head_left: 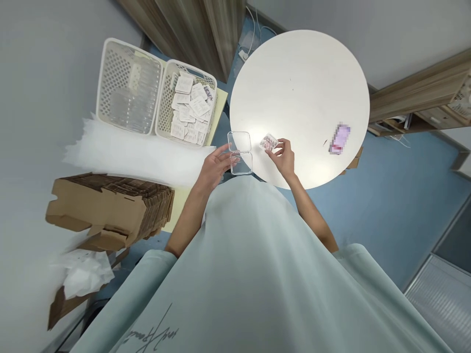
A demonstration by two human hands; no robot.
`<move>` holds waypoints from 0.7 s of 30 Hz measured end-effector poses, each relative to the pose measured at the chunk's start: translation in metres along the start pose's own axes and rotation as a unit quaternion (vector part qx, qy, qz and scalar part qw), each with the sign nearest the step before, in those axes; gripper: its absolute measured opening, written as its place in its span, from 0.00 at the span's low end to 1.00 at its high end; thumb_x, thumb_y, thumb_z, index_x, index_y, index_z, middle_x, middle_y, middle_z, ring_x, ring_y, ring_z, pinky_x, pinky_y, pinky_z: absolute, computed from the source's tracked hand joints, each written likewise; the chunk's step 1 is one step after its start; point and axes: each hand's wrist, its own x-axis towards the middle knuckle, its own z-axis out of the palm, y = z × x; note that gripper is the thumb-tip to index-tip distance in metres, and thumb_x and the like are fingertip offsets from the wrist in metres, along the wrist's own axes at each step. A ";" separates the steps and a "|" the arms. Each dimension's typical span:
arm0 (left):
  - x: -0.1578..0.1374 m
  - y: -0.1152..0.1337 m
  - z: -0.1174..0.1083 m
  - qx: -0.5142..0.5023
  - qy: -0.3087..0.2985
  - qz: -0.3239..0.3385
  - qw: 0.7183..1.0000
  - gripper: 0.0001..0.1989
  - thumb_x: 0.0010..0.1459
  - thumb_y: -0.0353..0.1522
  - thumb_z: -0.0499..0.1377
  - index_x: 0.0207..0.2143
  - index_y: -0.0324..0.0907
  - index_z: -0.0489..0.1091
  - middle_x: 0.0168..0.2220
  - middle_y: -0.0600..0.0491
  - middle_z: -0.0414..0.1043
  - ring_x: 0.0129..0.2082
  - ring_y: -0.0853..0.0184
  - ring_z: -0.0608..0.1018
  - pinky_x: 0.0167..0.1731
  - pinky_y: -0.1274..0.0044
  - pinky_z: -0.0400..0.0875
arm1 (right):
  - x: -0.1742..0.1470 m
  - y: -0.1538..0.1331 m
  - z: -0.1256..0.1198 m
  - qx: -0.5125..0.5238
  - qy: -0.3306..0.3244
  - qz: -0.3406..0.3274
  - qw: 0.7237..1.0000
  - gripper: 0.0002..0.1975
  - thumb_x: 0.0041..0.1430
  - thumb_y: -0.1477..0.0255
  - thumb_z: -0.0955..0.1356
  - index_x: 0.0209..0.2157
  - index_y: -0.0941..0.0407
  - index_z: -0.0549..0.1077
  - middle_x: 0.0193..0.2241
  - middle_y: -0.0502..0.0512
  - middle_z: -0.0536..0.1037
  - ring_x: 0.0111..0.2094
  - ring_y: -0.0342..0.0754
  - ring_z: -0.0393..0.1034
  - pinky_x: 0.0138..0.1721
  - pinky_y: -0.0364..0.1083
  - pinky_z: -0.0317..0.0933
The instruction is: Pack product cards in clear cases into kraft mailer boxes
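Printed card [268, 142] in right hand [285, 158]: artwork too small to make out, corner hidden by fingers. Purple object [340, 139] on counter [298, 98]: pixelated, unidentifiable. White cards [190, 109] in basket [167, 98]: text illegible, lower ones buried. Clear cases [145, 93]: overlapping, count unclear. Shirt [250, 274]: cut by bottom edge. Wooden shelf unit [415, 88]: cut by right edge.
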 end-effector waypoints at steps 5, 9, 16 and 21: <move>0.010 0.003 0.012 0.003 -0.020 0.003 1.000 0.38 0.56 0.39 0.79 0.68 0.45 0.76 0.61 0.41 0.84 0.60 0.51 0.86 0.64 0.57 0.81 | -0.035 -0.046 -0.025 0.086 -0.021 -0.064 0.994 0.40 0.65 0.48 0.77 0.71 0.44 0.65 0.62 0.59 0.80 0.49 0.57 0.83 0.51 0.55 0.81; 0.016 0.004 0.017 -0.001 -0.031 0.008 0.999 0.37 0.57 0.40 0.79 0.67 0.46 0.78 0.60 0.42 0.85 0.62 0.49 0.85 0.64 0.58 0.81 | -0.053 -0.069 -0.025 0.030 -0.067 -0.110 0.991 0.33 0.67 0.52 0.77 0.68 0.44 0.71 0.63 0.58 0.78 0.47 0.56 0.82 0.49 0.55 0.81; 0.018 0.003 0.017 0.007 -0.062 0.030 0.998 0.38 0.60 0.42 0.77 0.70 0.44 0.75 0.60 0.41 0.84 0.63 0.48 0.84 0.65 0.56 0.80 | -0.058 -0.071 -0.019 -0.099 -0.070 -0.155 0.981 0.28 0.73 0.57 0.74 0.69 0.46 0.72 0.67 0.61 0.71 0.43 0.52 0.79 0.41 0.52 0.79; 0.016 0.001 0.017 -0.008 -0.071 0.031 0.997 0.37 0.64 0.42 0.76 0.72 0.45 0.74 0.62 0.41 0.84 0.65 0.48 0.83 0.67 0.56 0.79 | -0.058 -0.069 -0.021 -0.169 -0.075 -0.180 0.966 0.28 0.76 0.58 0.71 0.72 0.47 0.70 0.66 0.63 0.70 0.39 0.50 0.77 0.38 0.51 0.77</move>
